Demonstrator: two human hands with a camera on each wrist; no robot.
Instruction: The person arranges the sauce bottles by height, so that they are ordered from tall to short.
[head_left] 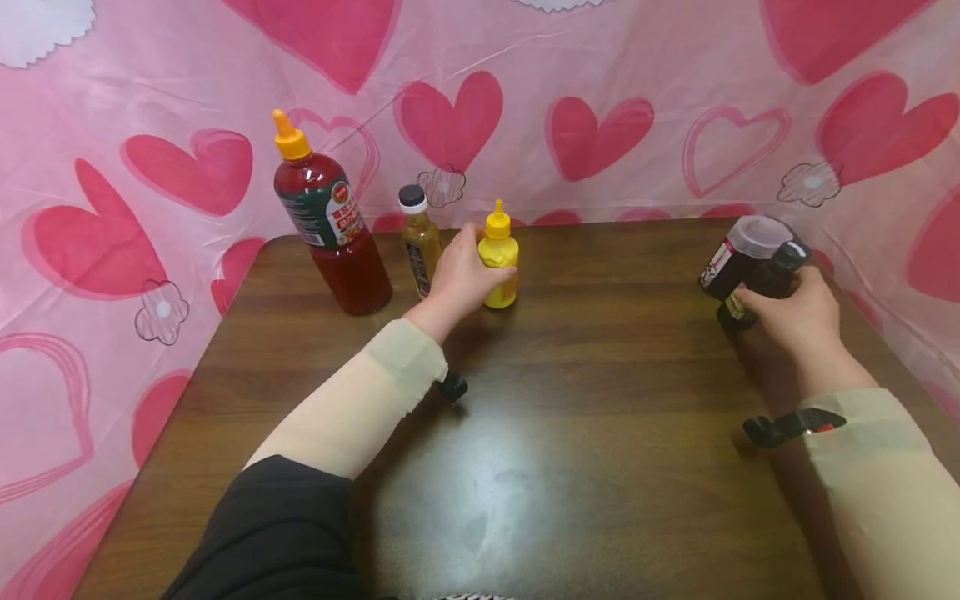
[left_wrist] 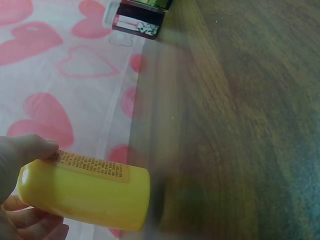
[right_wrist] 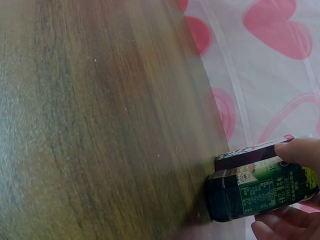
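My left hand (head_left: 467, 271) grips a yellow squeeze bottle (head_left: 501, 250) with a pointed nozzle cap. In the left wrist view, thumb and fingers wrap the upper part of this yellow bottle (left_wrist: 95, 192), and a printed label faces up; whether its base touches the table I cannot tell. Over at the right, my right hand (head_left: 806, 312) holds a small dark bottle (head_left: 772, 271) with a black cap. The right wrist view shows the dark bottle (right_wrist: 260, 192) has a green printed label. Right behind it is a dark jar (head_left: 738, 254) with a translucent lid, partly hidden.
Left of my left hand stand a slim bottle (head_left: 422, 242) of amber liquid with a black cap and a tall red sauce bottle (head_left: 352, 267) with an orange nozzle. All are near the back edge of the brown wooden table (head_left: 585, 358). A pink heart-patterned cloth (head_left: 517, 50) hangs behind.
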